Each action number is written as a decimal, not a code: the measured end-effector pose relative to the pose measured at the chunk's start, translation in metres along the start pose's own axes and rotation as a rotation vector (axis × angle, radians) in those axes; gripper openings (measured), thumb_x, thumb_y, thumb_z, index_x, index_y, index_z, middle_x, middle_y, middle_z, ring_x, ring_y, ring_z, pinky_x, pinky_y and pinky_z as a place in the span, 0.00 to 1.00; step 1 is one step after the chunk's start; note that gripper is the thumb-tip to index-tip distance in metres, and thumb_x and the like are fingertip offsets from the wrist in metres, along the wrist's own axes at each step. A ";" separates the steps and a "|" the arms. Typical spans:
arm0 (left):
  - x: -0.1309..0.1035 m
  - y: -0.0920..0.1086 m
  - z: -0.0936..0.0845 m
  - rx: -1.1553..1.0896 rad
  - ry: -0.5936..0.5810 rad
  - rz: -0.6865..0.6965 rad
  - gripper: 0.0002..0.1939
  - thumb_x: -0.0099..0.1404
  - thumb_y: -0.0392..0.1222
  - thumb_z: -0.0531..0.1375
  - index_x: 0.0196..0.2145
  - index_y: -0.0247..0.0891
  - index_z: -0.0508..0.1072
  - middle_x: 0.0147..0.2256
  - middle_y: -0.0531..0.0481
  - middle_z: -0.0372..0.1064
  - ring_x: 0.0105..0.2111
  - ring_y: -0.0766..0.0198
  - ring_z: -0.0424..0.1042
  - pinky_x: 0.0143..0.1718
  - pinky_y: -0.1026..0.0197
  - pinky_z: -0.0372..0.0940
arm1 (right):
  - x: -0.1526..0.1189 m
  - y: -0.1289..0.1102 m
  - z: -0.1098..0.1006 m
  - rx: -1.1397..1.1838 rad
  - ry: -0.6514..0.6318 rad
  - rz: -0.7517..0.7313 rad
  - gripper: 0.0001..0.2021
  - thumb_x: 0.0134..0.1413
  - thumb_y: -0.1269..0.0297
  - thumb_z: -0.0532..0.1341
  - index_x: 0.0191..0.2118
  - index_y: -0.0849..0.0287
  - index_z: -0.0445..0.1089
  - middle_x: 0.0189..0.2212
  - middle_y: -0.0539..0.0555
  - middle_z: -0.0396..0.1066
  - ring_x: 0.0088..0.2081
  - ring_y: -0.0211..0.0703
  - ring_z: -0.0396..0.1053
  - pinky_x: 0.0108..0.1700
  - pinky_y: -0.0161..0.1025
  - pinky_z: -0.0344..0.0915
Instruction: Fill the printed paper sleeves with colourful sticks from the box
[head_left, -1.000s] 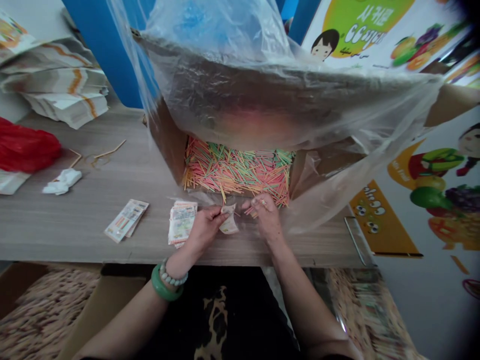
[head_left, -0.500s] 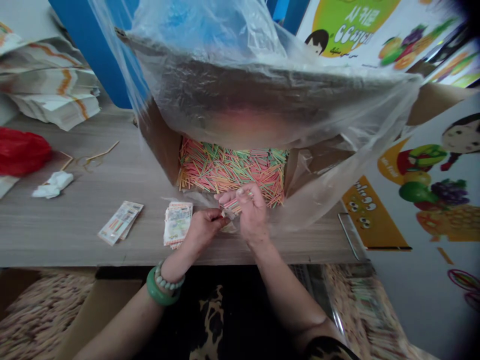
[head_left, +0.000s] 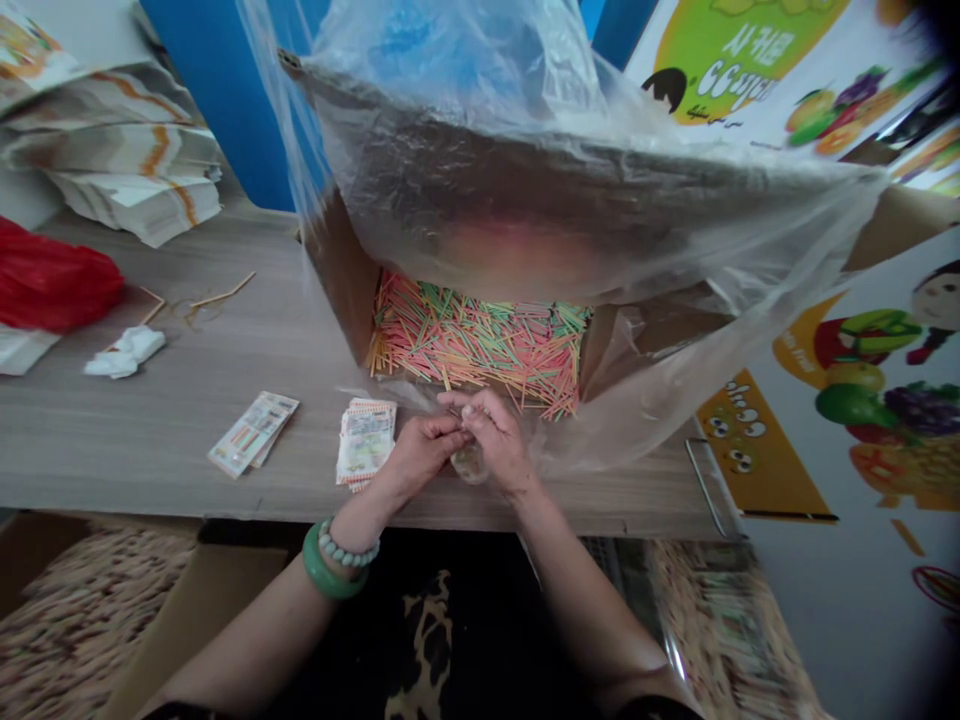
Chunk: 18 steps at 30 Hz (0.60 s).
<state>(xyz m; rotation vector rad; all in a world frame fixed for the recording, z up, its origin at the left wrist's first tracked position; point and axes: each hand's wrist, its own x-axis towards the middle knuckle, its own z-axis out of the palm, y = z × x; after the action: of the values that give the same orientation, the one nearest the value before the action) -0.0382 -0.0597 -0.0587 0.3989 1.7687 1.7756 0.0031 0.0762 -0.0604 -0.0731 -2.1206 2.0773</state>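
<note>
My left hand (head_left: 424, 450) has its fingers pinched on a small clear packet (head_left: 469, 463), just in front of the open box. My right hand (head_left: 496, 435) meets it from the other side, fingers curled at the packet's top; whatever else lies between the fingertips is too small to make out. Behind both hands, many thin pink, green and yellow sticks (head_left: 480, 345) lie in the cardboard box (head_left: 345, 270), which is lined with clear plastic film (head_left: 645, 430). A stack of printed packets (head_left: 366, 442) is left of my left hand, and further left lie a few more packets (head_left: 253, 434).
On the left of the table (head_left: 135, 440) are a red plastic bag (head_left: 56, 280), a crumpled white tissue (head_left: 124, 352), a loose stick (head_left: 223, 290) and stacked printed sheets (head_left: 142, 180). Printed cartons (head_left: 847, 480) stand at the right, near a metal handle (head_left: 709, 485).
My hands have come closer together at the fingertips. The colored sticks seen in my right hand no longer show there, and the clear packet now hangs below the fingers. The view has shifted slightly.
</note>
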 end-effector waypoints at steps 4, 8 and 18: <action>0.004 0.001 -0.004 -0.156 0.086 0.067 0.13 0.58 0.50 0.66 0.29 0.36 0.79 0.33 0.48 0.74 0.38 0.61 0.70 0.43 0.59 0.65 | 0.003 -0.004 -0.011 -0.097 -0.077 -0.083 0.11 0.62 0.53 0.59 0.44 0.51 0.70 0.56 0.55 0.72 0.59 0.47 0.67 0.62 0.50 0.58; 0.005 -0.002 -0.012 -0.356 0.064 -0.036 0.17 0.57 0.52 0.67 0.39 0.36 0.80 0.35 0.47 0.76 0.35 0.61 0.72 0.40 0.59 0.65 | 0.000 0.001 -0.023 -0.074 0.030 -0.072 0.15 0.60 0.56 0.60 0.52 0.49 0.70 0.56 0.53 0.70 0.59 0.48 0.65 0.61 0.49 0.58; -0.021 0.007 -0.015 -0.154 0.171 0.177 0.15 0.59 0.52 0.66 0.32 0.36 0.81 0.35 0.47 0.73 0.38 0.60 0.69 0.43 0.58 0.63 | -0.011 0.001 0.010 -0.257 0.014 -0.075 0.10 0.54 0.61 0.61 0.24 0.55 0.66 0.27 0.49 0.67 0.34 0.43 0.65 0.40 0.39 0.61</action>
<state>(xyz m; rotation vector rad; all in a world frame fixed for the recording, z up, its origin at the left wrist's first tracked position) -0.0321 -0.0834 -0.0492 0.3585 1.7403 2.1105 0.0120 0.0643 -0.0625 -0.0404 -2.3312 1.7491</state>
